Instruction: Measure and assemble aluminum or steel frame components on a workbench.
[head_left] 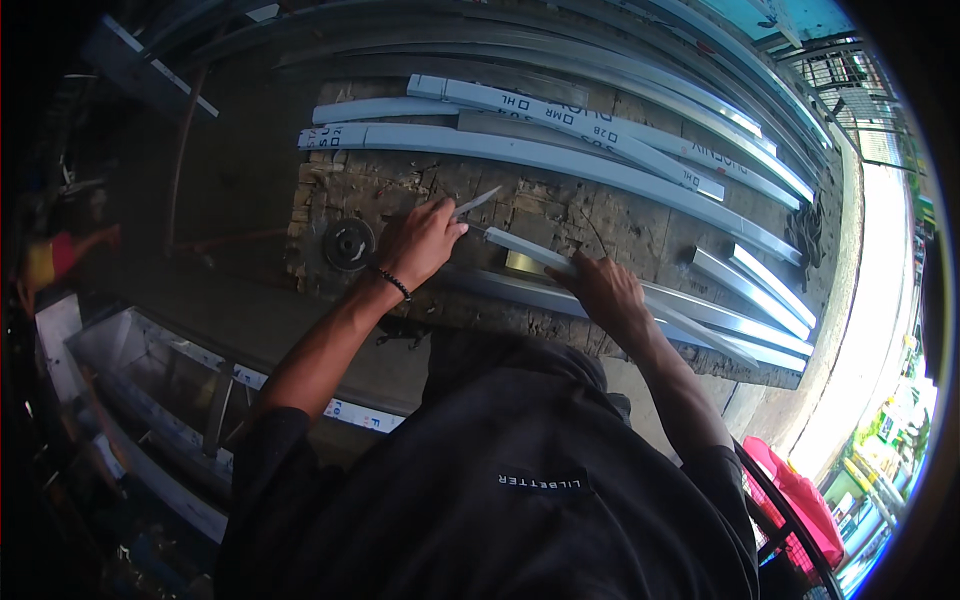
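My left hand [422,240], with a dark beaded bracelet at the wrist, is closed over the workbench. A thin, pale, pointed strip [478,202] sticks out of its fingers toward the upper right; whether it is a blade or a piece of film I cannot tell. My right hand [605,290] grips a slim silver metal bar [520,246] from above. The bar's free end reaches to just short of my left thumb. A small gold-coloured piece [525,263] lies below it. More long metal profiles [525,292] run under and beside my right hand.
Long metal tubes in printed white film [560,160] lie across the far side of the worn wooden bench [400,180]. A dark round disc [349,244] rests at its left end. Short silver profiles [755,290] lie at right. Metal frames [150,390] stand lower left.
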